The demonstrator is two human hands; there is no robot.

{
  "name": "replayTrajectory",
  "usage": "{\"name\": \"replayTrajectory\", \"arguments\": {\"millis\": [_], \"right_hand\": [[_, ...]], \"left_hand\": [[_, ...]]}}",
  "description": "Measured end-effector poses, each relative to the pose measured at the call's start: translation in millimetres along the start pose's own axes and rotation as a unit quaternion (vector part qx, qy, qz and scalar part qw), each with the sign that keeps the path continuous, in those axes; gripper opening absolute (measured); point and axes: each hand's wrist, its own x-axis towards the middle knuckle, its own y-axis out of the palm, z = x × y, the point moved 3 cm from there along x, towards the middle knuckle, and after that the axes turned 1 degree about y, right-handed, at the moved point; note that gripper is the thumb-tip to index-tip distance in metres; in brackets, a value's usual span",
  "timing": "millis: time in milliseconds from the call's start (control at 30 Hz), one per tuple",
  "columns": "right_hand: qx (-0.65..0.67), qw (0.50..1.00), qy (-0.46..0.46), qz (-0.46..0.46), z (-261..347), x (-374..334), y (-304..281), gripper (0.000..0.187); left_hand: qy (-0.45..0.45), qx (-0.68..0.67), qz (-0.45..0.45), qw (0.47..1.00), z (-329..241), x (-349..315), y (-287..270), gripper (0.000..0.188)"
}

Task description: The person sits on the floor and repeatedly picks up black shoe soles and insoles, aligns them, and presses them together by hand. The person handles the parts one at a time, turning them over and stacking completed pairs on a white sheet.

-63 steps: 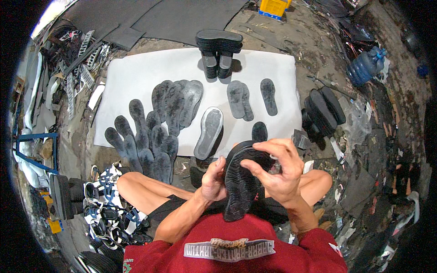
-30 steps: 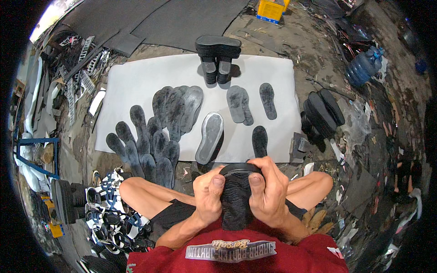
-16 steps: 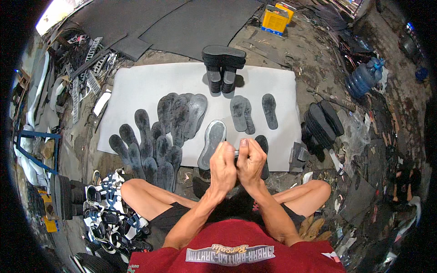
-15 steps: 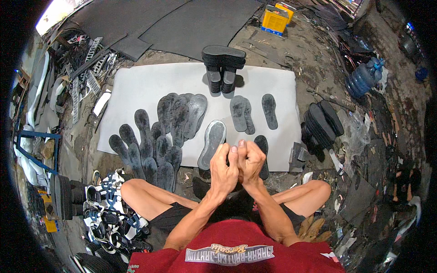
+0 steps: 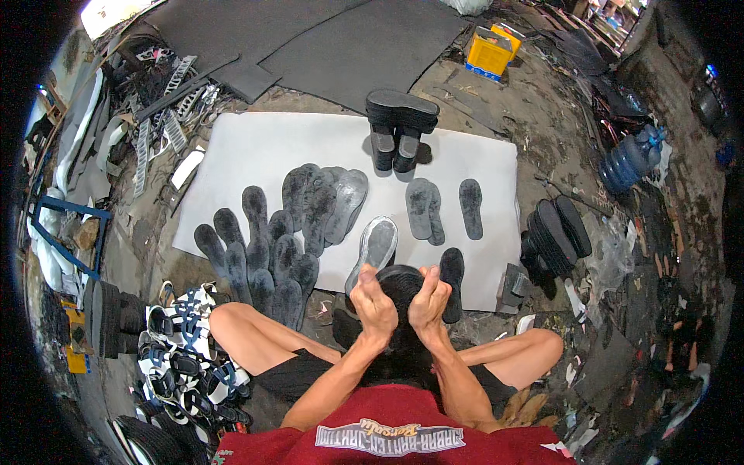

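Note:
Both my hands are closed above my lap, thumbs up, gripping opposite sides of a black shoe sole [image 5: 401, 280]. My left hand [image 5: 375, 307] is on its left side and my right hand [image 5: 428, 304] on its right; the fingers hide much of it. Just beyond the left hand, a grey sole with a shiny rim [image 5: 380, 242] lies on a white sheet [image 5: 341, 273]. A dark flat sole [image 5: 452, 280] lies beside the right hand. Farther out are a pair of overlapping soles [image 5: 421, 209] and a single sole [image 5: 470, 209].
Several dark soles [image 5: 256, 225] overlap on the sheet's left. Stacked thick soles [image 5: 403, 112] stand at its far edge, more [image 5: 554, 232] on the right. Sandal uppers [image 5: 186, 356] are heaped by my left knee. A yellow box [image 5: 488, 56] and blue water jug [image 5: 632, 160] stand beyond.
My fists, close together before, have moved apart and a little nearer to me. The black sole now shows between them. The whole view has shifted slightly.

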Motion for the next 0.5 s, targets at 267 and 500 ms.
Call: {"name": "replayTrajectory", "arguments": {"millis": [267,500], "right_hand": [[-0.006,0.998,-0.053,0.017,29,-1,-8,0.057],[-0.026,0.995,0.095,0.033,-8,5,0,0.064]], "left_hand": [[-0.107,-0.046,-0.167,0.979,-2,47,3,0.073],[0.06,0.087,0.01,0.994,27,-18,15,0.067]]}}
